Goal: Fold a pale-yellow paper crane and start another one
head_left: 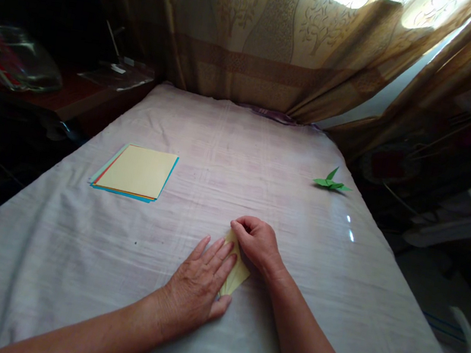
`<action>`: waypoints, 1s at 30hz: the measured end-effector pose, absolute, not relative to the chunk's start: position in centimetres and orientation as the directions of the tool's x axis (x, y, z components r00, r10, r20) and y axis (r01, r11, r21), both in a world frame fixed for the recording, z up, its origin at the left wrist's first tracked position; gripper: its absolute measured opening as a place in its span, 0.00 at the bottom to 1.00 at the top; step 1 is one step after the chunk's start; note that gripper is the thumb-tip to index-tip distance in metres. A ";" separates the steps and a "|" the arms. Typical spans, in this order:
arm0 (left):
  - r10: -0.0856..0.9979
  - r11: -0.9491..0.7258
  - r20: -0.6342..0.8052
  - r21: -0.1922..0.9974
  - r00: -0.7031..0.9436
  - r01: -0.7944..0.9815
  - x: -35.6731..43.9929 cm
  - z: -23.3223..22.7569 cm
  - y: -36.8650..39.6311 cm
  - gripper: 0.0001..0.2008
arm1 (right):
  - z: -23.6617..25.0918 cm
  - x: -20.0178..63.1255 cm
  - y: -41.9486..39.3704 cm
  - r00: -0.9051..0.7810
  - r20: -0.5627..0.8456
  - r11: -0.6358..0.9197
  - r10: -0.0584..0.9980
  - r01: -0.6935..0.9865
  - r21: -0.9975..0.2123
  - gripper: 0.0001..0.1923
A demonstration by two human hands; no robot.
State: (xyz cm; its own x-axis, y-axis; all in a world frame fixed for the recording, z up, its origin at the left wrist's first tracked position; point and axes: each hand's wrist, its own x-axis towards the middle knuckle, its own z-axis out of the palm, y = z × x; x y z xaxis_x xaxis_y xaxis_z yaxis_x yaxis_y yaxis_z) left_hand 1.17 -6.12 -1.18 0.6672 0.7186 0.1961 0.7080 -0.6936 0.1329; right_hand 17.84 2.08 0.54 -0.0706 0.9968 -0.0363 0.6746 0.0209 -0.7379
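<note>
A pale yellow folded paper [238, 274] lies on the cloth in front of me, with crease lines on its lower part. My left hand [202, 276] rests flat over its left side, fingers stretched out and slightly spread. At the paper's upper tip, my right hand [257, 242] is closed, thumb and forefinger pinching the tip. The left fingers cover part of the paper, so its full outline is hidden.
A stack of square coloured paper [139, 171], yellow on top, lies to the left. Far right sits a green folded paper figure [331, 183]. A pale cloth [224, 138] covers the surface, and a brown table [69, 103] adjoins at left. Curtains [254, 65] hang behind.
</note>
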 end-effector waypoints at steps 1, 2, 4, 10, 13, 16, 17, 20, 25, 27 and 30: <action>0.719 -0.693 0.194 0.134 0.667 0.708 1.2 -1.2 -6.1 0.33 | 0.5 17.8 2.1 -0.068 -0.025 0.028 0.997 0.687 -0.726 0.14; 0.720 -0.693 0.191 0.135 0.668 0.708 1.2 -1.1 -6.1 0.33 | 0.5 17.8 2.2 -0.062 -0.014 0.033 0.998 0.700 -0.714 0.15; 0.722 -0.691 0.176 0.138 0.669 0.710 1.2 -1.0 -6.1 0.32 | 0.4 17.9 2.4 -0.045 0.005 0.036 0.999 0.717 -0.696 0.16; 0.730 -0.684 0.133 0.155 0.671 0.713 1.3 -0.7 -6.0 0.32 | 0.5 18.4 2.9 -0.078 -0.025 0.036 0.997 0.686 -0.727 0.19; 0.729 -0.685 0.131 0.148 0.672 0.713 1.3 -0.8 -6.0 0.32 | 0.7 18.6 2.9 -0.122 -0.057 0.038 0.991 0.660 -0.750 0.16; 0.728 -0.685 0.136 0.142 0.671 0.714 1.3 -1.0 -6.1 0.33 | 0.8 18.5 2.7 -0.141 -0.089 0.028 0.986 0.669 -0.743 0.08; 0.729 -0.684 0.139 0.141 0.670 0.715 1.3 -1.1 -6.1 0.33 | 0.9 18.4 2.5 -0.134 -0.086 0.031 0.987 0.693 -0.720 0.07; 0.728 -0.685 0.154 0.140 0.668 0.715 1.3 -1.3 -6.1 0.33 | 1.0 18.0 2.3 -0.095 -0.048 0.045 0.994 0.785 -0.618 0.06; 0.733 -0.680 0.139 0.154 0.666 0.717 1.3 -1.3 -6.0 0.32 | 0.6 17.4 2.2 -0.041 0.004 0.036 0.999 0.835 -0.550 0.02; 0.735 -0.677 0.132 0.161 0.665 0.718 1.3 -1.2 -6.0 0.32 | 0.2 17.2 2.2 -0.005 0.048 0.030 0.999 0.847 -0.531 0.03; 0.740 -0.671 0.125 0.184 0.660 0.718 1.3 -1.1 -6.0 0.32 | -0.3 17.1 2.2 0.019 0.125 0.055 0.992 0.825 -0.562 0.05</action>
State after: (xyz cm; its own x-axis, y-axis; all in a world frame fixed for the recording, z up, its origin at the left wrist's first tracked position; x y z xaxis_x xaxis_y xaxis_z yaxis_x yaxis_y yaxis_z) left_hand 1.25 -5.97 -1.07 0.6604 0.7404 0.1251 0.7179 -0.6714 0.1839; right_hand 17.15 2.18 -0.26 0.0189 0.9919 0.1252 0.8251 0.0553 -0.5622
